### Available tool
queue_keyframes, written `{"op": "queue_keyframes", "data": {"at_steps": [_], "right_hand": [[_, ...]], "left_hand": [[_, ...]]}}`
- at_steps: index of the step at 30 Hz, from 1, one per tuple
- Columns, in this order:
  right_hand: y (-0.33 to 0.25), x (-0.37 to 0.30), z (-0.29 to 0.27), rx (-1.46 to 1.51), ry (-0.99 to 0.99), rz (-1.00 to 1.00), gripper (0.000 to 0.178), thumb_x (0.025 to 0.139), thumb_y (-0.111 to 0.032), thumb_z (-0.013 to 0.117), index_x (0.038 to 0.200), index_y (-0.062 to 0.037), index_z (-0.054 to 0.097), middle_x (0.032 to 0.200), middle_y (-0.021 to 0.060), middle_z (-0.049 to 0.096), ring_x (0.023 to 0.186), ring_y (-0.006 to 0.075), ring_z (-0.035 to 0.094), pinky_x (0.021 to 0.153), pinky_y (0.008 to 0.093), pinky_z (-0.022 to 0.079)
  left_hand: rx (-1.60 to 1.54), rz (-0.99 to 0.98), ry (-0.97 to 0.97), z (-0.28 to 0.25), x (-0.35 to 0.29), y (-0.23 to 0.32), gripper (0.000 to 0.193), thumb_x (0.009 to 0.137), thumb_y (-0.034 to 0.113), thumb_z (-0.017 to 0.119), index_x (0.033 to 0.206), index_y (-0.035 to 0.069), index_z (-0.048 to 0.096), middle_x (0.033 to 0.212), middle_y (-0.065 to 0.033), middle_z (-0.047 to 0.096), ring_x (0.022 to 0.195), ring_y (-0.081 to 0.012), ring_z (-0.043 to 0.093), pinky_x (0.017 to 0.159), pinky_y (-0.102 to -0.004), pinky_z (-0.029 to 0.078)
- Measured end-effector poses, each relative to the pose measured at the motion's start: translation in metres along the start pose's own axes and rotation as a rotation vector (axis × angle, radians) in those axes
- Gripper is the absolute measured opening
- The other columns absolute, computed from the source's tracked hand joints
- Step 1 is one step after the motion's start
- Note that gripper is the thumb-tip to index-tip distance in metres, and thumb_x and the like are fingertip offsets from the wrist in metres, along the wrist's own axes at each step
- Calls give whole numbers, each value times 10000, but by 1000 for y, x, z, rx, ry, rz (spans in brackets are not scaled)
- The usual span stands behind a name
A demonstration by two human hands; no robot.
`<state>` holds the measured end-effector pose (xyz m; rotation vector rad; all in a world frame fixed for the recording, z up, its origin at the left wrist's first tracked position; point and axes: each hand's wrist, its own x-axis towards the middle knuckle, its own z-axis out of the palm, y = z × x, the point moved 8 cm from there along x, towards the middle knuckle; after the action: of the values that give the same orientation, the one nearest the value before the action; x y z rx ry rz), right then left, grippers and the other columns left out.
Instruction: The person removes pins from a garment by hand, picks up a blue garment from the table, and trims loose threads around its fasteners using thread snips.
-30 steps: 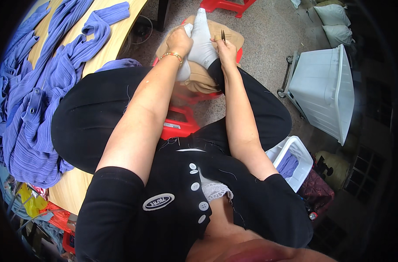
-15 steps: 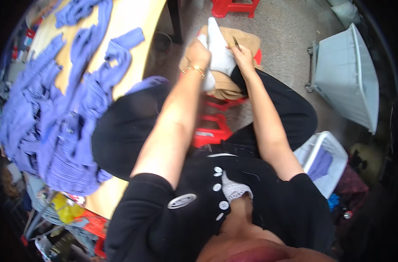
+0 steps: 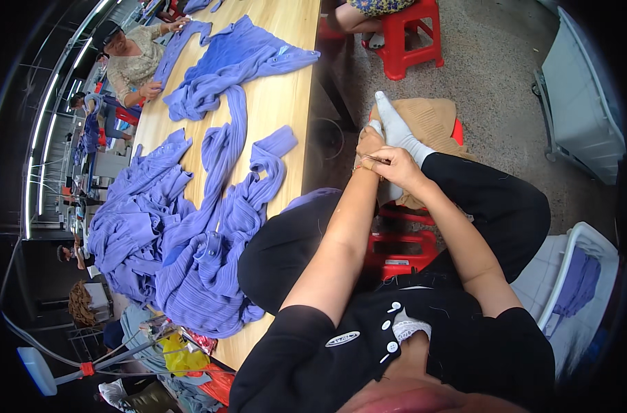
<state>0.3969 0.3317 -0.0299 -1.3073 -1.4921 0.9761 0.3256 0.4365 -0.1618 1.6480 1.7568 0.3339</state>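
My legs are bent, and both feet, in white socks [image 3: 398, 127], rest on a folded tan knit cloth [image 3: 430, 117] atop a red stool [image 3: 458, 132]. My left hand [image 3: 370, 141] is closed around the front of the left foot, its fingers partly hidden. Beside that wrist, which wears a gold bracelet, my right hand [image 3: 396, 166] pinches a small, thin dark tool [image 3: 375, 159]; its kind is too small to make out.
To my left, a wooden table [image 3: 289, 82] carries heaped purple knit garments [image 3: 138, 227]. A co-worker [image 3: 134, 58] handles one across it. Another red stool [image 3: 410, 38] with a seated person stands ahead. Right are a grey wheeled bin [image 3: 582, 96] and a white basket [image 3: 568, 275] holding purple cloth.
My view has swung left, showing more of the table and the co-worker. My right hand has moved from beside the right foot across to my left wrist. The left hand stays at the left foot.
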Motion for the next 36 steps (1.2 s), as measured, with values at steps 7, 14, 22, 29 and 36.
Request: {"op": "queue_keyframes", "data": {"at_steps": [7, 14, 22, 29, 36], "right_hand": [[-5, 4, 5, -108, 35, 49, 167, 821, -162, 679, 909, -25, 713, 720, 120, 659, 611, 195, 608, 617, 317, 480], [-36, 15, 14, -146, 43, -126, 379, 852, -124, 579, 1221, -36, 581, 1145, 171, 631, 1047, 234, 614, 914, 335, 458], [-80, 85, 78, -271, -49, -110, 405, 861, -185, 555, 1245, -59, 539, 1181, 193, 560, 1124, 381, 540, 941, 457, 417], [-90, 144, 110, -452, -33, -243, 499, 831, -158, 575, 1297, 3, 497, 1117, 222, 553, 1112, 379, 520, 961, 418, 418], [-83, 92, 53, -303, 70, -381, 482, 789, -175, 693, 1228, -15, 575, 1213, 195, 563, 1151, 322, 531, 998, 372, 398]], "left_hand": [[-292, 38, -57, -8, -16, 15, 486, 751, 264, 630, 1151, -6, 572, 1157, -241, 605, 1102, -358, 585, 933, -402, 465], [-812, 200, -179, -32, -28, 81, 457, 762, 240, 615, 1144, -7, 572, 1144, -238, 608, 1104, -358, 579, 938, -406, 458], [-572, 210, -106, -48, -48, 63, 424, 775, 213, 597, 1136, -7, 573, 1129, -234, 611, 1106, -359, 572, 943, -410, 450], [-338, 195, -62, -46, -66, 45, 395, 787, 189, 582, 1129, -8, 573, 1115, -231, 613, 1108, -359, 566, 947, -414, 444], [-324, 139, 19, -61, -55, 37, 368, 798, 166, 567, 1122, -8, 573, 1102, -228, 616, 1110, -359, 560, 952, -417, 437]]}}
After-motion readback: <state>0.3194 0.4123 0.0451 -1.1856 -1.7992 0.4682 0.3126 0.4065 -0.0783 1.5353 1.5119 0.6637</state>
